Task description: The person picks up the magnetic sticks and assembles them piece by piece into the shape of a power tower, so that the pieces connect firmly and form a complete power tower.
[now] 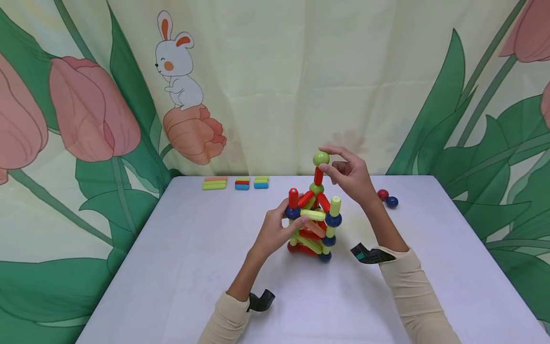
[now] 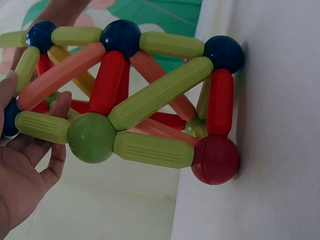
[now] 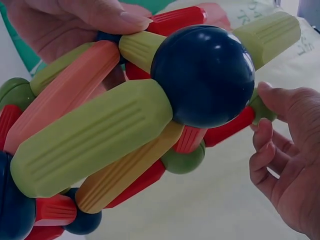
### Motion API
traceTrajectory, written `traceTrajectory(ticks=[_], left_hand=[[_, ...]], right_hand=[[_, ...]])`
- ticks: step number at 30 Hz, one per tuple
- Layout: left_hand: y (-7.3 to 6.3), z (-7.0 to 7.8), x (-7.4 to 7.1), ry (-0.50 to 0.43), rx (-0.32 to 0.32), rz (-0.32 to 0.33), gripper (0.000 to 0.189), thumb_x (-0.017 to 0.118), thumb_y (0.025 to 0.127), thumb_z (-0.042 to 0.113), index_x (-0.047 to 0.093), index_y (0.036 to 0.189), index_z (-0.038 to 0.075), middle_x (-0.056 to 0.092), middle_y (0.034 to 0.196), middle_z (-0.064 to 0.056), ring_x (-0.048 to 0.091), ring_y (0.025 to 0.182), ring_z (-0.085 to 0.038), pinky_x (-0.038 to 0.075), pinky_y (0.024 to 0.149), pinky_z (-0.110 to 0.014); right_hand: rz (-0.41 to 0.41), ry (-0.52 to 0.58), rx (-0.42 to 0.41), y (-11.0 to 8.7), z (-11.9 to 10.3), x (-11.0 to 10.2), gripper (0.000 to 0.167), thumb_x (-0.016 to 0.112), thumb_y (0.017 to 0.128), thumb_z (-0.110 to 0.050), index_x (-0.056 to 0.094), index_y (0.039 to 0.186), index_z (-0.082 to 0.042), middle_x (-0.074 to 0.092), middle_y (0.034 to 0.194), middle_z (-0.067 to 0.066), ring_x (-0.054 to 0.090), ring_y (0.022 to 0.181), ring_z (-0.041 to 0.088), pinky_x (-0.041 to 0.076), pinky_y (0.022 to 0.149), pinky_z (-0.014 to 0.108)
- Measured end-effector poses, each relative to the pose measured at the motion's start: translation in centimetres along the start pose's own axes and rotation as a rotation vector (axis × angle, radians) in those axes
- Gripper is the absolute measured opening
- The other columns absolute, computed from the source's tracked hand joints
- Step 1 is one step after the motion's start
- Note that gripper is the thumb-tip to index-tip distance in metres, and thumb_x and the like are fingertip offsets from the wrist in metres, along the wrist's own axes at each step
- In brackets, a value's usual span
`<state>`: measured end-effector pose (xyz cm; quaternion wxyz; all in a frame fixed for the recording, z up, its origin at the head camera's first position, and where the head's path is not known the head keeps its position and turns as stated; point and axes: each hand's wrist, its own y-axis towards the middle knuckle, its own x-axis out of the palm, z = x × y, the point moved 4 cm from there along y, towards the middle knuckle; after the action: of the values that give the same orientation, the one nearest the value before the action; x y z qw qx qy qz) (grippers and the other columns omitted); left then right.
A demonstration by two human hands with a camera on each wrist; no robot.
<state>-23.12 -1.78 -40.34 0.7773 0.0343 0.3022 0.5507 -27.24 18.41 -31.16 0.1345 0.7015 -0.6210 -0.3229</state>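
Note:
A tower of coloured rods and balls [image 1: 312, 216] stands on the white table. On its peak, a red rod [image 1: 318, 176] rises from one green ball and carries another green ball [image 1: 321, 158]. My right hand [image 1: 350, 174] pinches that top ball between thumb and fingers; the right wrist view shows the same green ball [image 3: 262, 109] at the fingertips. My left hand [image 1: 275, 229] grips the tower's upper left corner near a blue ball [image 1: 293, 212], thumb in front. A red rod [image 1: 293, 197] and a yellow-green rod [image 1: 335, 205] stick up from the upper front corners.
At the table's back left lie short stacks of rods [image 1: 214, 183], with more small rods [image 1: 242, 184] beside them. A red ball [image 1: 383, 194] and a blue ball [image 1: 392, 202] rest behind my right forearm. A printed curtain [image 1: 275, 95] hangs behind the table [image 1: 185, 267].

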Motion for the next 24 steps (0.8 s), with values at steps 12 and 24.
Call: traceTrajectory(ticks=[12, 24], left_hand=[[-0.1, -0.1, 0.2, -0.018, 0.037, 0.009, 0.053, 0.064, 0.094, 0.039, 0.049, 0.136, 0.010, 0.069, 0.122, -0.008, 0.067, 0.111, -0.020, 0.057, 0.088, -0.036], [-0.3, -0.3, 0.1, -0.021, 0.159, 0.210, 0.037, 0.076, 0.086, 0.021, 0.062, 0.117, 0.006, 0.074, 0.103, -0.008, 0.071, 0.091, -0.017, 0.057, 0.086, -0.033]], right_hand=[[0.395, -0.076, 0.268, -4.4, 5.9, -5.7, 0.034, 0.060, 0.097, -0.022, 0.061, 0.126, -0.004, 0.060, 0.107, -0.007, 0.050, 0.052, 0.009, 0.045, 0.051, 0.016], [0.463, -0.522, 0.801, -11.7, 15.2, -11.9, 0.044, 0.050, 0.101, -0.025, 0.051, 0.142, -0.009, 0.049, 0.143, 0.019, 0.057, 0.108, 0.025, 0.049, 0.089, 0.030]])
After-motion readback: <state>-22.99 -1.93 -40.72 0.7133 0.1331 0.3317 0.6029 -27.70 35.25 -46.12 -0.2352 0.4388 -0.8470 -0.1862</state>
